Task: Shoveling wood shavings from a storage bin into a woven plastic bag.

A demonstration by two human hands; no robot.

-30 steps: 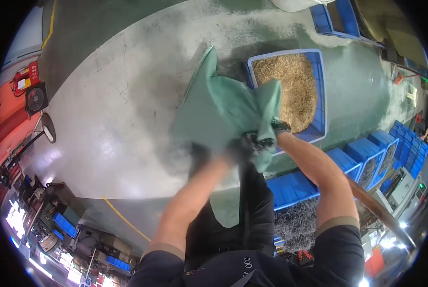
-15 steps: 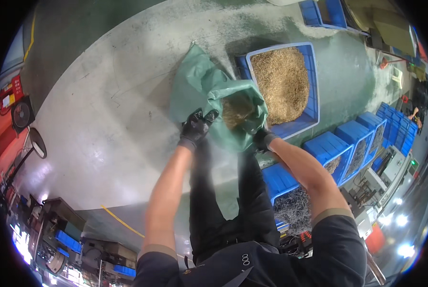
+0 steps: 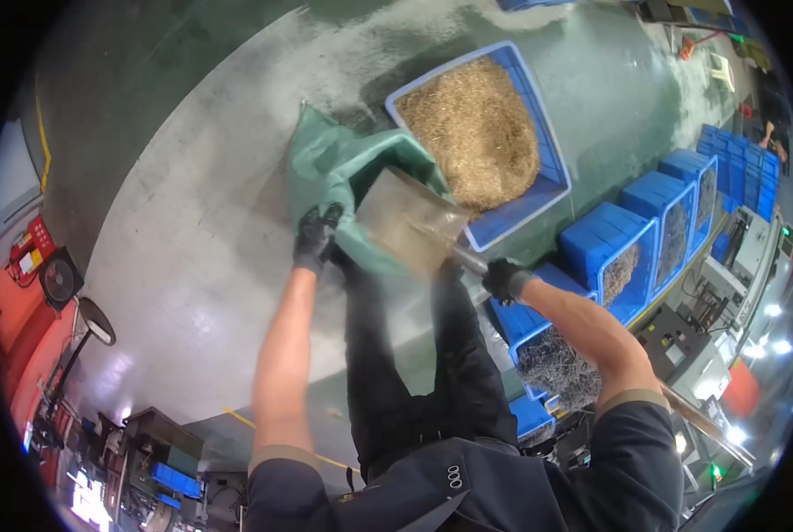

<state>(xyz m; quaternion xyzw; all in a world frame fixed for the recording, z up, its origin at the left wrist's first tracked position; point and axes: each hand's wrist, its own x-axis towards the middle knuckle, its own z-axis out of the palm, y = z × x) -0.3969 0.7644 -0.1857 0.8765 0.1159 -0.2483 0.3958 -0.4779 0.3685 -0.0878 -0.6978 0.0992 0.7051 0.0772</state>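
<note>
My left hand [image 3: 316, 238], in a black glove, is closed on the rim of a green sack [image 3: 312, 168]. The sack lies on the floor with its mouth held wide. My gloved right hand [image 3: 508, 282] grips the handle of a metal shovel [image 3: 414, 217]. Its wide, dull blade lies across the sack's mouth, blurred by motion, and hides most of the inside. Touching the sack's far right side is a blue bin [image 3: 551, 168] heaped with small golden metal pieces [image 3: 476, 133].
On the right stands a row of blue bins [image 3: 596, 235], several holding grey or brownish scrap [image 3: 560, 368]. Beyond them are stacked blue crates [image 3: 738, 168] and machines [image 3: 733, 275]. A fan [image 3: 59, 277] and a round mirror-like disc [image 3: 97, 321] are at the left.
The shovel has come up out of the sack's mouth toward my right, its blade now in plain view. My right hand has moved right and nearer me. My left still holds the rim.
</note>
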